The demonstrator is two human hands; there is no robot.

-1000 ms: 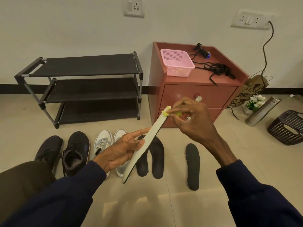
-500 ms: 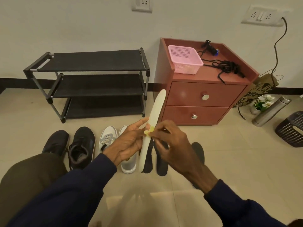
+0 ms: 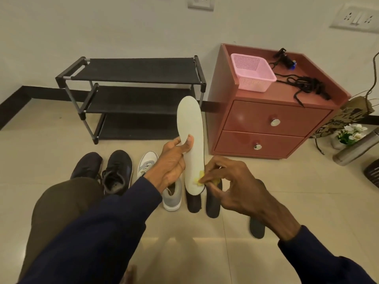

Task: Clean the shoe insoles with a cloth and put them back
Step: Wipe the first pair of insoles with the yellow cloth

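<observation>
Sliding down from the mid-length where it worked half a second ago, the right hand now has the small yellow cloth near the heel end of the long off-white foam insole. The insole was seen almost edge-on then and now shows its broad pale face, standing nearly upright with the toe end up. A second ago the cloth was up at the toe tip.

The right hand pinches the cloth between thumb and fingertips and presses it on the insole's lower face, its other fingers loosely curled. The left hand grips the insole at mid-length, with the thumb across the face and the fingers wrapped behind.

On the tiled floor just beneath the hands, two black insoles lie side by side. A third black insole lies apart to the right, partly hidden by the right wrist. To the left stand a pair of white and grey sneakers, then a pair of black shoes.

Against the wall are a black three-tier shoe rack and a red-brown two-drawer cabinet. The cabinet carries a pink plastic mesh basket and a tangle of black cords
</observation>
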